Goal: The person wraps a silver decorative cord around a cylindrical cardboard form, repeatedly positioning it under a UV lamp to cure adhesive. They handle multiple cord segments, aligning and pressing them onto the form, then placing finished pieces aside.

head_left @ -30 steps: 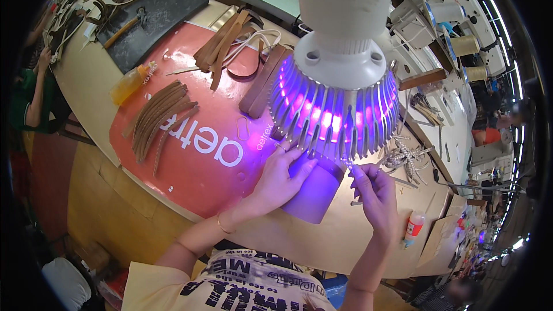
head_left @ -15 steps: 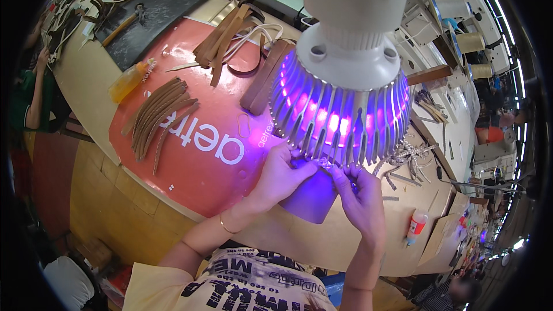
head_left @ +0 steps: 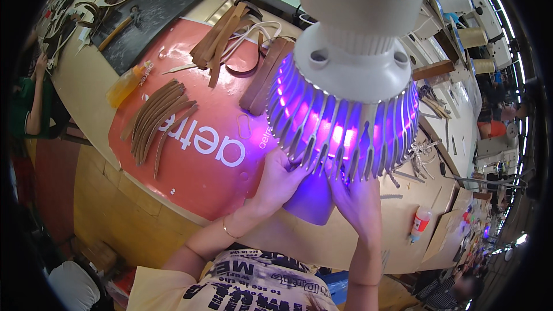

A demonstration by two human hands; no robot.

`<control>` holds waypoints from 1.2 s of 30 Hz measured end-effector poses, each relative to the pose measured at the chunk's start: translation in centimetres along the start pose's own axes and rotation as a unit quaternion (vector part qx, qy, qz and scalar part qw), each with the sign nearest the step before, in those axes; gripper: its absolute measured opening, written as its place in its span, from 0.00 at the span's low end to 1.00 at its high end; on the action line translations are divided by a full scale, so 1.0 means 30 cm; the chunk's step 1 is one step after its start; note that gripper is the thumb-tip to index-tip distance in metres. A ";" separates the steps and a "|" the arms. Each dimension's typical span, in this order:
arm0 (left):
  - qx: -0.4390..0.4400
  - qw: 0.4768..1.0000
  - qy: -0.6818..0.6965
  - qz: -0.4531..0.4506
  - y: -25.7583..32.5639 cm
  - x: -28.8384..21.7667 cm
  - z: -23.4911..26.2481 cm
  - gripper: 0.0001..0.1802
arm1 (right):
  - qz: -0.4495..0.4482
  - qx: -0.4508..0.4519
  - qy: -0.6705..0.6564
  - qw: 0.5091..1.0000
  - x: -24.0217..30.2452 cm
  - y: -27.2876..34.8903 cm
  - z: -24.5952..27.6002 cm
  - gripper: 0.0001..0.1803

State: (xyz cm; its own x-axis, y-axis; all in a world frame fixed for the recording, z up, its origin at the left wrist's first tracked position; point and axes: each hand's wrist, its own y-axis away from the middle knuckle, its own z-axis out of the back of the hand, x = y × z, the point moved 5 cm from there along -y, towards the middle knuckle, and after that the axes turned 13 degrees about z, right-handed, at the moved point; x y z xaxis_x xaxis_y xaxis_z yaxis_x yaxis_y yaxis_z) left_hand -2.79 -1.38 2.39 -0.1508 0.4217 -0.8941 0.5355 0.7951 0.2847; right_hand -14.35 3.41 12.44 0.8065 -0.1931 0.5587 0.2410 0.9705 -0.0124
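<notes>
Under the rim of a lamp [head_left: 345,103] with metal fins and bright purple light, my two hands meet. My left hand [head_left: 277,184], a thin bracelet at its wrist, has its fingers bent together in a pinch. Close beside it, my right hand [head_left: 358,204] is also curled, thumb against fingers. The lamp's fins cover most of the fingertips, so whatever they grip cannot be made out. Just below and between the hands, a smooth piece with a curved lower edge [head_left: 312,203] glows purple on the table.
A red sheet [head_left: 213,190] lies at left, bearing a bundle of brown braided strips [head_left: 155,118], flat brown straps [head_left: 222,43] and a bottle of amber liquid [head_left: 125,86]. A hammer [head_left: 118,30] rests on a dark slab [head_left: 164,8]. At right stands a small red-labelled bottle [head_left: 420,223].
My fingertips have gone farther under the lamp's rim, hiding the small shiny thing seen between them before. The lamp appears slightly larger and lower in the view.
</notes>
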 end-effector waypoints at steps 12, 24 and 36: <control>0.016 0.991 0.130 0.012 0.005 0.018 0.004 0.06 | 0.058 -0.027 0.064 0.996 -0.002 0.005 -0.009 0.15; 0.040 0.990 0.134 0.007 0.004 0.004 0.006 0.07 | 0.051 -0.009 0.043 0.998 0.000 -0.007 -0.003 0.15; -0.054 0.996 -0.066 -0.040 -0.022 0.037 0.035 0.00 | 0.047 0.009 0.018 0.999 -0.030 -0.008 -0.017 0.15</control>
State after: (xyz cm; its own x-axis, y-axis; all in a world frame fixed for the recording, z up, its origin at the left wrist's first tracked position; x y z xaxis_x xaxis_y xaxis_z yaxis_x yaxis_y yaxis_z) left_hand -2.44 -1.89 0.85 -0.0763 0.2996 -0.9510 0.4326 0.8693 0.2391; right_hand -14.85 3.26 11.52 0.8444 -0.1056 0.5253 0.1532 0.9870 -0.0479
